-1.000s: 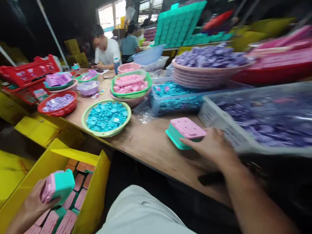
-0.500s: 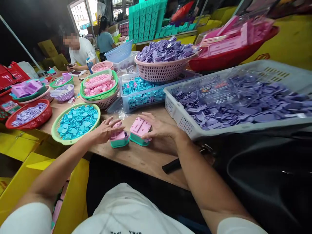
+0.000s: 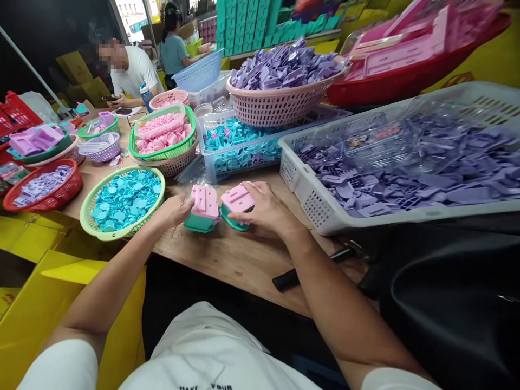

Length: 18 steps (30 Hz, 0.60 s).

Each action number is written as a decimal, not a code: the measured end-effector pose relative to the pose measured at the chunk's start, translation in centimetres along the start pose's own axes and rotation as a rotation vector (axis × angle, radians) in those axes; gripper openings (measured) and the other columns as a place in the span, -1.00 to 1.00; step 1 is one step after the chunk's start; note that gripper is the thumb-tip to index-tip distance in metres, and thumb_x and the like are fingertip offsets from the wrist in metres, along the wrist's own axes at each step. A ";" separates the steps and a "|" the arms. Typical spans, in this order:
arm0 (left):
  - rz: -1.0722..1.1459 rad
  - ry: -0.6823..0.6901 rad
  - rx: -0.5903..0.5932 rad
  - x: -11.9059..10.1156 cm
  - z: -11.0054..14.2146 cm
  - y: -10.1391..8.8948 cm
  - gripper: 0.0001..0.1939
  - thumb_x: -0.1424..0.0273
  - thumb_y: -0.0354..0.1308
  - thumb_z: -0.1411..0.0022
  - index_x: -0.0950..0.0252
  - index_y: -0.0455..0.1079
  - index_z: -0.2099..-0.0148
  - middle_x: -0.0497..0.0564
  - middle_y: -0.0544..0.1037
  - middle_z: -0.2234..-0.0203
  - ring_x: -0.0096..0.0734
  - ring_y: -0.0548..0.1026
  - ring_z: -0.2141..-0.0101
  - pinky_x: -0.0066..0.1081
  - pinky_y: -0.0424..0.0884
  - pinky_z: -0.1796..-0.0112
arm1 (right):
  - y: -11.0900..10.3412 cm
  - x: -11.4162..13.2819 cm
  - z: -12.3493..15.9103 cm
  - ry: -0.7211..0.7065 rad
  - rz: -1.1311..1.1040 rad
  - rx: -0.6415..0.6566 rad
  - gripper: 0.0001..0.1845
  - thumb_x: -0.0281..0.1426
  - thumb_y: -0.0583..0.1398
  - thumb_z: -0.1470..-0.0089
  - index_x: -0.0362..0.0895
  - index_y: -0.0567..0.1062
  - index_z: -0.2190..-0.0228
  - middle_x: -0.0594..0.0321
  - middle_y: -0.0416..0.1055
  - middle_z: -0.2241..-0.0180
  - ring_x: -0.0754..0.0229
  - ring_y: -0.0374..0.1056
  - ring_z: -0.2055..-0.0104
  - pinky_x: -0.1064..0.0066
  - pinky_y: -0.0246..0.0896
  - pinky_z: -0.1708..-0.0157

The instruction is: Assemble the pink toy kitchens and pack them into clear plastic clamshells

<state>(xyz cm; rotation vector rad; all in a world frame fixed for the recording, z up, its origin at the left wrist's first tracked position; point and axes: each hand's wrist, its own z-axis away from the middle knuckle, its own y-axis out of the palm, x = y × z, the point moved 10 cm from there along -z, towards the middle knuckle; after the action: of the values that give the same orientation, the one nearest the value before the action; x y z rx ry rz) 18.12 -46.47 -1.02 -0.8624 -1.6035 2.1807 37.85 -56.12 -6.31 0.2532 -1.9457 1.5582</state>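
Observation:
Two small plastic toy boxes with pink tops and teal bases are side by side over the wooden table. My left hand grips the near-left side of the left toy box, which is tilted a little. Around the right toy box my right hand is closed, thumb at the near side and fingers over the pink top. A narrow gap separates the boxes. Behind my right forearm lies a black-handled tool, partly covered.
A green basket of blue discs stands left. To the right is a white crate of purple parts. Behind stand a clear blue bin and a pink basket. Two people sit farther back. A yellow carton is at lower left.
My left hand has gone from lying over the left toy box's top to gripping its left side. Both boxes have shifted slightly away from me, and the right one is now tilted.

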 end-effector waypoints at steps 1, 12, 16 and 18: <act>-0.017 -0.036 -0.020 0.0 0.1 -0.1 -0.37 0.00 -0.25 -0.39 0.42 0.43 0.15 0.25 0.57 0.22 -0.03 0.55 0.17 -0.25 0.43 0.14 | -0.5 -0.5 -0.1 0.053 0.013 -0.068 0.05 0.14 0.38 0.19 -0.05 0.26 -0.24 -0.06 0.13 -0.20 -0.25 0.19 -0.24 -0.03 0.14 -0.24; -0.348 0.342 0.177 -3.7 -3.6 2.8 -0.14 0.42 0.25 -0.07 0.21 0.03 -0.39 0.18 0.15 -0.34 0.07 0.18 -0.23 0.03 0.27 -0.13 | 0.6 -0.3 -3.2 0.047 -0.001 -0.119 0.00 0.10 0.40 0.22 -0.10 0.31 -0.16 -0.08 0.09 -0.13 -0.23 0.23 -0.18 -0.01 0.19 -0.20; -0.503 0.297 0.065 -1.6 -5.3 1.0 -0.26 0.55 0.15 -0.10 0.21 0.13 -0.34 0.20 0.20 -0.32 0.13 0.21 -0.17 0.12 0.34 -0.04 | 2.4 2.5 -3.4 0.002 0.027 -0.109 0.02 0.05 0.38 0.15 -0.13 0.23 -0.23 -0.11 0.08 -0.12 -0.24 0.27 -0.15 0.00 0.26 -0.14; -0.506 0.287 -0.006 -0.7 -5.8 0.8 -0.33 0.54 0.12 -0.15 0.25 0.18 -0.32 0.22 0.22 -0.30 0.12 0.26 -0.15 0.08 0.35 -0.04 | 3.1 3.8 -2.8 0.004 0.081 -0.104 0.01 0.01 0.35 0.06 -0.19 0.18 -0.28 -0.18 0.07 -0.13 -0.30 0.30 -0.13 -0.04 0.28 -0.10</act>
<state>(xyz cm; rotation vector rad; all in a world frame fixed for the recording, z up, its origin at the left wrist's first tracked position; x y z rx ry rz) 22.43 -42.73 -2.71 -0.6441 -1.4866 1.6248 34.25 -51.71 -6.39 0.1294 -2.0492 1.5006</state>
